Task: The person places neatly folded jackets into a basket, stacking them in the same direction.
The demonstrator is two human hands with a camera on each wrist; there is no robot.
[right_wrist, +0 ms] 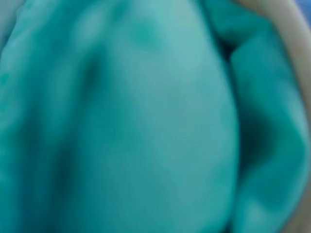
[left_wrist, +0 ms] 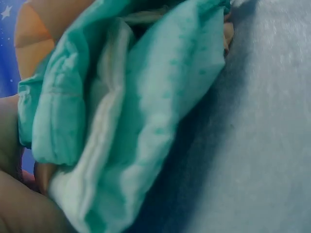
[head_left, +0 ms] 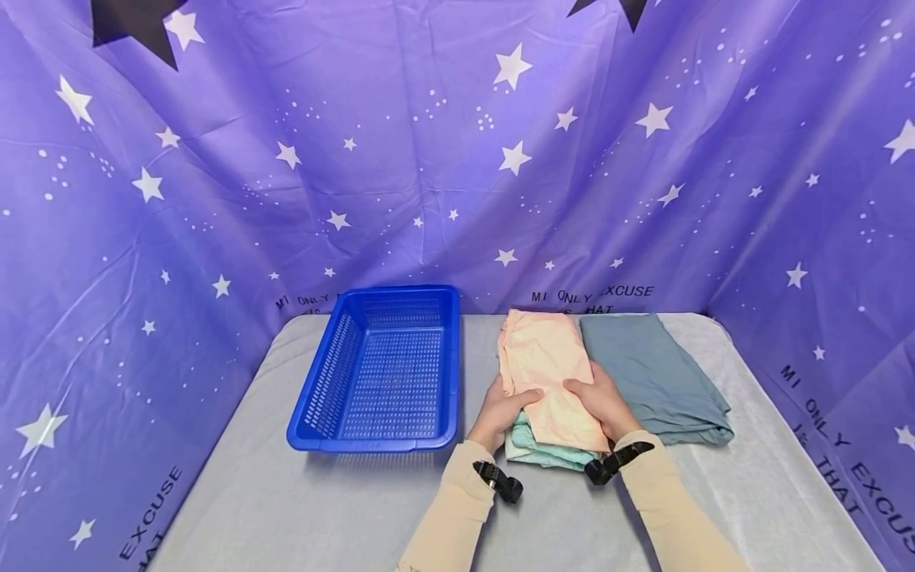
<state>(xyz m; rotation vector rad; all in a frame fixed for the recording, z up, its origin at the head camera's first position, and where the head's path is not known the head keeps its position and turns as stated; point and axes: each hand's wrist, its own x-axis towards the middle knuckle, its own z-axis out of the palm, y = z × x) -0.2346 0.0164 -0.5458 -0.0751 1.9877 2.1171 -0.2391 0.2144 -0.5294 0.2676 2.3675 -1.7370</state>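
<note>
A folded peach cloth [head_left: 546,342] lies on top of folded mint-green fabric [head_left: 543,454] as one stack, right of centre in the head view. My left hand [head_left: 500,409] grips its left side, thumb on the peach layer. From the opposite side my right hand [head_left: 604,403] holds the stack the same way, thumb on top and fingers hidden. Layered folds and a pale edge of the dotted mint fabric [left_wrist: 150,92] show in the left wrist view, with a dark shadow beside them. Blurred teal fabric [right_wrist: 160,126] fills most of the right wrist view.
A blue plastic basket [head_left: 451,365] with perforated walls stands to the left of the stack. On the right lies a folded grey-blue cloth [head_left: 646,369], close to my right hand. A purple starry curtain [head_left: 443,159] hangs behind and around the grey-covered table [head_left: 236,492].
</note>
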